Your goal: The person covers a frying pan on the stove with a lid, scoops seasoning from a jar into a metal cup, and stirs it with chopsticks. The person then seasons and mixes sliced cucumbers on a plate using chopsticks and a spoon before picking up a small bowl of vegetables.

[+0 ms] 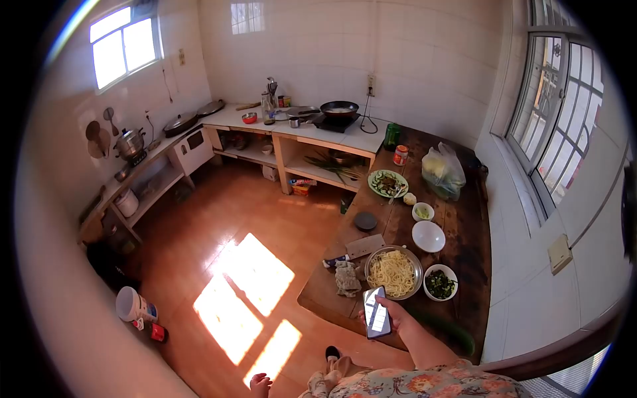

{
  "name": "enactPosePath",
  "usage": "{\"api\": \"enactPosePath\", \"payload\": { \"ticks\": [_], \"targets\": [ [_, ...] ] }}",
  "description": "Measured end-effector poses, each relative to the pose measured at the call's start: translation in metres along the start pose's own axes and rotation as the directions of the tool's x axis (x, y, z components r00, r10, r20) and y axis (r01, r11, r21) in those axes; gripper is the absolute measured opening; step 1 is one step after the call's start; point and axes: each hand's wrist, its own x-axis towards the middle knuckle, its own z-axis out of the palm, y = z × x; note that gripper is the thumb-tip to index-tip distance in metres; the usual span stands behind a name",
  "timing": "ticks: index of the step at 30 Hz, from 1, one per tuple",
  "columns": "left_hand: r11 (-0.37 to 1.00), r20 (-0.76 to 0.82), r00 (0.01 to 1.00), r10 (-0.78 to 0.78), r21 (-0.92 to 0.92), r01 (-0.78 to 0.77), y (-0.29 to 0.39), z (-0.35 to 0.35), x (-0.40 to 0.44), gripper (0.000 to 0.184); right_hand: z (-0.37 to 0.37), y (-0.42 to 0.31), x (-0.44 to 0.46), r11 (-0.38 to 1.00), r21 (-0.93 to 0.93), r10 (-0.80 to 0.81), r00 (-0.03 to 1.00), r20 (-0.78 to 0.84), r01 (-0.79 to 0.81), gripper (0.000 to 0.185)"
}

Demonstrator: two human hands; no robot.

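My right hand (pixel 394 314) is closed round a phone (pixel 377 313) with a lit screen, held over the front edge of the wooden table (pixel 332 286). Just beyond the phone stands a glass bowl of noodles (pixel 394 272). A white bowl of chopped greens (pixel 440 283) is to its right, and a crumpled cloth (pixel 347 279) to its left. Behind the cloth lies a cleaver (pixel 364 247) with a dark handle. Low in the view, my left hand (pixel 261 381) hangs over the floor, its fingers curled; whether it holds anything is too small to tell.
An empty white bowl (pixel 428 237), a plate of sliced food (pixel 388 184), a jar (pixel 400 155) and a plastic bag (pixel 443 172) stand farther back on the table. A pan (pixel 339 108) sits on the back counter. Buckets (pixel 135 304) stand on the floor at left.
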Motion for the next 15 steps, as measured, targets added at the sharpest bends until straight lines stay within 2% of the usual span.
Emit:
{"api": "enactPosePath", "payload": {
  "ticks": [1, 2, 3, 4, 5, 6, 7, 8, 9, 10, 11, 12, 13, 14, 15],
  "targets": [
    [0.998, -0.006, 0.999, 0.049, 0.027, -0.049, 0.037, -0.011, 0.013, 0.029, 0.009, 0.002, 0.029, 1.0, 0.016, -0.018, 1.0, -0.015, 0.018, 0.047],
    [0.992, 0.032, 0.991, 0.127, -0.007, -0.127, 0.088, 0.011, 0.056, 0.03, 0.03, -0.05, 0.055, 0.993, -0.005, -0.119, 0.993, 0.01, 0.119, 0.046],
    [0.998, 0.011, 0.999, 0.051, 0.025, -0.051, 0.068, -0.004, 0.046, 0.03, 0.02, -0.02, 0.061, 0.997, 0.04, -0.061, 0.997, -0.057, 0.063, 0.046],
    [0.997, -0.017, 0.999, 0.037, 0.071, -0.036, 0.093, -0.013, 0.061, 0.03, 0.035, -0.025, 0.084, 0.996, 0.064, -0.061, 0.997, -0.038, 0.064, 0.046],
    [0.994, -0.023, 0.996, 0.091, 0.056, -0.09, 0.137, 0.009, 0.089, 0.029, 0.056, -0.074, 0.102, 0.991, 0.02, -0.132, 0.991, -0.016, 0.132, 0.046],
    [0.996, 0.052, 0.998, -0.031, 0.086, 0.026, 0.098, 0.005, 0.092, 0.029, 0.041, -0.049, 0.108, 0.996, 0.04, -0.081, 0.993, -0.089, 0.084, 0.046],
    [0.996, 0.101, 0.994, -0.05, 0.08, 0.042, 0.092, 0.005, 0.11, 0.029, 0.037, -0.054, 0.121, 0.993, 0.056, -0.108, 0.985, 0.132, 0.101, 0.045],
    [0.991, 0.155, 0.984, -0.085, 0.117, 0.067, 0.098, 0.0, 0.129, 0.03, 0.04, -0.052, 0.144, 0.991, 0.101, -0.099, 0.99, 0.097, 0.089, 0.045],
    [0.993, 0.202, 0.979, -0.038, 0.114, 0.015, 0.133, 0.004, 0.152, 0.03, 0.061, -0.088, 0.168, 0.986, 0.114, -0.139, 0.983, 0.122, 0.125, 0.045],
    [0.99, 0.176, 0.983, -0.043, 0.141, 0.018, 0.139, -0.001, 0.162, 0.031, 0.067, -0.101, 0.192, 0.988, 0.127, -0.103, 0.99, 0.094, 0.091, 0.044],
    [0.969, 0.171, 0.976, -0.136, 0.23, 0.094, 0.118, -0.02, 0.167, 0.031, 0.052, -0.073, 0.203, 0.98, 0.196, -0.024, 1.0, -0.012, 0.026, 0.042],
    [0.995, 0.272, 0.962, -0.012, 0.096, -0.014, 0.103, -0.02, 0.223, 0.033, 0.069, -0.114, 0.212, 0.978, 0.192, -0.085, 0.996, -0.007, 0.085, 0.042],
    [0.98, 0.289, 0.957, -0.032, 0.196, -0.026, 0.094, -0.032, 0.244, 0.034, 0.069, -0.117, 0.22, 0.97, 0.218, -0.1, 0.994, -0.04, 0.106, 0.042],
    [0.955, 0.308, 0.947, -0.088, 0.297, -0.008, 0.105, -0.03, 0.257, 0.033, 0.067, -0.09, 0.236, 0.953, 0.263, -0.125, 0.985, -0.119, 0.153, 0.041],
    [0.95, 0.354, 0.929, -0.113, 0.311, -0.003, 0.116, 0.0, 0.266, 0.032, 0.067, -0.135, 0.248, 0.96, 0.189, -0.184, 0.975, -0.128, 0.206, 0.04]
  ]
}}
